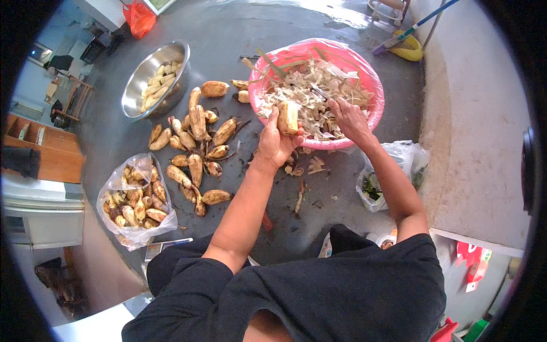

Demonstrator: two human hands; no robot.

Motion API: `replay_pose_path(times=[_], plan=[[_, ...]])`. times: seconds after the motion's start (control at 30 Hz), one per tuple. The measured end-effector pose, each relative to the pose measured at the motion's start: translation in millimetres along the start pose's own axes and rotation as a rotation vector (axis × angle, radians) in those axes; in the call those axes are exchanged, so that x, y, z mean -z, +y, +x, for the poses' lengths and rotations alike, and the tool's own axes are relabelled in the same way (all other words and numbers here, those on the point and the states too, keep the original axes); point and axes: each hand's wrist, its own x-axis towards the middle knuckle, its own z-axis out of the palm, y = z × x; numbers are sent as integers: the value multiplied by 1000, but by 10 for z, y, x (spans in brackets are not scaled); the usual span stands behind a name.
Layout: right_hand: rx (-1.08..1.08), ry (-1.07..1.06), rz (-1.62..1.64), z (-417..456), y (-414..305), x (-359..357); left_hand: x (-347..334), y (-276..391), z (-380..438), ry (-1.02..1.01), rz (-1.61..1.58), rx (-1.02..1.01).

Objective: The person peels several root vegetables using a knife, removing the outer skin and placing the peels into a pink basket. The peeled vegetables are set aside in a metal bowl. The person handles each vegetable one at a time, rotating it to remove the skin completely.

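Note:
My left hand (275, 143) holds a partly peeled lotus root segment (289, 117) over the near side of a pink basin (378, 89) lined with thin plastic. In my right hand (350, 117) is a peeler (319, 92), its metal end above the peelings (307, 77) that fill the basin. Tool and root are apart. Unpeeled, muddy root segments (198, 122) lie on the floor to the left. Beyond them, pale peeled segments (160, 85) rest in a steel bowl (186, 55). A clear plastic bag (164, 228) holds more unpeeled segments at the lower left.
A plastic bag with green leaves (372, 188) stands right of my feet. Root scraps (316, 164) and dirt lie on the floor before me. A low wall (466, 128) runs along the right, with a broom (395, 40) and a yellow dustpan (410, 47) beside it.

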Motion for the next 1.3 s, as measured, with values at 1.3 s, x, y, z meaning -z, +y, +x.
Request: replay_pose_path(times=[1.3], plan=[[234, 14, -294, 79, 71, -337, 139, -210, 42, 25, 86, -52]])
